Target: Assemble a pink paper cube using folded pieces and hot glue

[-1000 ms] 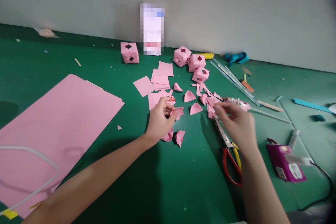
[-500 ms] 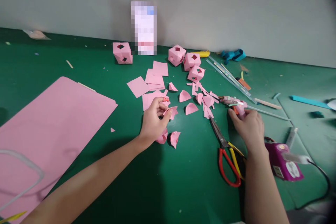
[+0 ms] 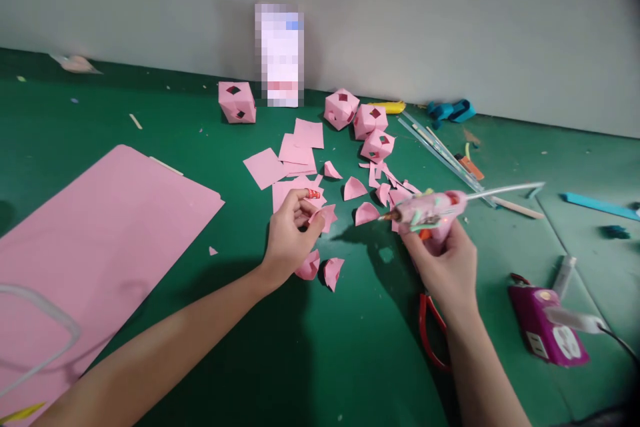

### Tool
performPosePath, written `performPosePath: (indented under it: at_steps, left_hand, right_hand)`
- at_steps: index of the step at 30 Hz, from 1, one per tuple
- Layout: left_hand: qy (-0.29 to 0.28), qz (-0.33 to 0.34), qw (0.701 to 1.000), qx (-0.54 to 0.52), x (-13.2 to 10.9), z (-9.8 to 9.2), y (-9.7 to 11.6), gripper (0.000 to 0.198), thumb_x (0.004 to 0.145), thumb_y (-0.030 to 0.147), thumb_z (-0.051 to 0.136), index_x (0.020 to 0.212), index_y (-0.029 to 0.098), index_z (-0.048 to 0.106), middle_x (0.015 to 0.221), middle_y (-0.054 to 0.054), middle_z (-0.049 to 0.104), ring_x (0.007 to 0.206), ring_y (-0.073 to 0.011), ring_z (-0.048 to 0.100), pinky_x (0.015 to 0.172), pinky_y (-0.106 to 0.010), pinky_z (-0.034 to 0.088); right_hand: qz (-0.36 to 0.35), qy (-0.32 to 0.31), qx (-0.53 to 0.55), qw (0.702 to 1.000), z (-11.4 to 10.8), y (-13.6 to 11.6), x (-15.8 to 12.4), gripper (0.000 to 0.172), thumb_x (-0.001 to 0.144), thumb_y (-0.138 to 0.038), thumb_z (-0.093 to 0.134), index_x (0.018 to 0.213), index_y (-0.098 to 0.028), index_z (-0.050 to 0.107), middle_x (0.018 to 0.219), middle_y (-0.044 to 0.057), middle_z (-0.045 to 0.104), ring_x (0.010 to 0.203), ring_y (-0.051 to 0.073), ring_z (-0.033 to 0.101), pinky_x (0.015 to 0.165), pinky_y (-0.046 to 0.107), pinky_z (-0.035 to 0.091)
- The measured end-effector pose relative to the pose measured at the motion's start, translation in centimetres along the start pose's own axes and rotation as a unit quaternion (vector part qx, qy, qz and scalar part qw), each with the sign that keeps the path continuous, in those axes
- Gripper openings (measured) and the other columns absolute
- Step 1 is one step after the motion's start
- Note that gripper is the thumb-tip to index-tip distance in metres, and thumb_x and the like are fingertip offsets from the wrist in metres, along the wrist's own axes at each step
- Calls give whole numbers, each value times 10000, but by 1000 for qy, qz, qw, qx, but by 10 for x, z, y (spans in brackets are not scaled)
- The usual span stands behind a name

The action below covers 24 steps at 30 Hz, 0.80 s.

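Between the thumb and fingers of my left hand (image 3: pixel 293 232) is a small folded pink paper piece (image 3: pixel 328 217). My right hand (image 3: pixel 445 260) grips a pink glue gun (image 3: pixel 431 209), raised over the table, its nozzle pointing left and a clear glue stick out of its back. Two curved pink pieces (image 3: pixel 333 273) lie just below my left hand, and more curved pieces (image 3: pixel 355 188) lie between the hands. Pink paper squares (image 3: pixel 264 168) are spread beyond my left hand. Several pink paper shapes with diamond-shaped holes (image 3: pixel 237 103) stand near the wall.
A large pink sheet (image 3: pixel 110 240) covers the left of the green table (image 3: pixel 240 367). Red-handled scissors (image 3: pixel 429 333) lie partly under my right arm. A purple power box (image 3: pixel 547 325) sits at the right. A blurred-out screen (image 3: pixel 281 57) leans on the wall (image 3: pixel 150 7).
My right hand has lifted the glue gun off the table and brought it left, towards my left hand. My left hand keeps its hold on the paper piece.
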<state>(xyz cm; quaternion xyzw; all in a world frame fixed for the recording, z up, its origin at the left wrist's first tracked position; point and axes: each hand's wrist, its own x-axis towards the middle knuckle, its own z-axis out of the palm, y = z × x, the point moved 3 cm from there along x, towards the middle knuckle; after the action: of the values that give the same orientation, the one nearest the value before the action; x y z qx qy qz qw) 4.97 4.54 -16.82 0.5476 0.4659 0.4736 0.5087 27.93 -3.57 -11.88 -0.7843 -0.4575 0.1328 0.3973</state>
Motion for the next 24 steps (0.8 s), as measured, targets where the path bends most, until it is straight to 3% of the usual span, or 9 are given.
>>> performPosePath:
  at_steps: [5,12,24]
  left_hand:
    - [-4,-2,1000,9,-2,0,0,262,839,217,701,1062,221,563,765,33,644,689,-114,666,689,-233,563]
    - [-14,0,1000,11,-3,0,0,264,848,214,706,1072,218,567,776,32,647,710,-115,671,700,-231,572]
    - [-21,7,1000,18,-3,-1,1,220,877,222,687,1055,228,558,754,45,621,661,-101,638,638,-213,538]
  right_hand:
    - [-33,-10,-76,996,21,1,-11,296,763,-451,707,705,-262,486,501,-74,446,462,127,368,471,269,327]
    - [-79,-4,-162,984,31,8,-15,245,817,-472,644,886,-243,592,597,-7,588,507,193,495,555,309,404]
    - [-103,13,-188,977,29,10,-15,231,832,-446,602,922,-233,590,637,16,612,557,220,553,573,312,406]
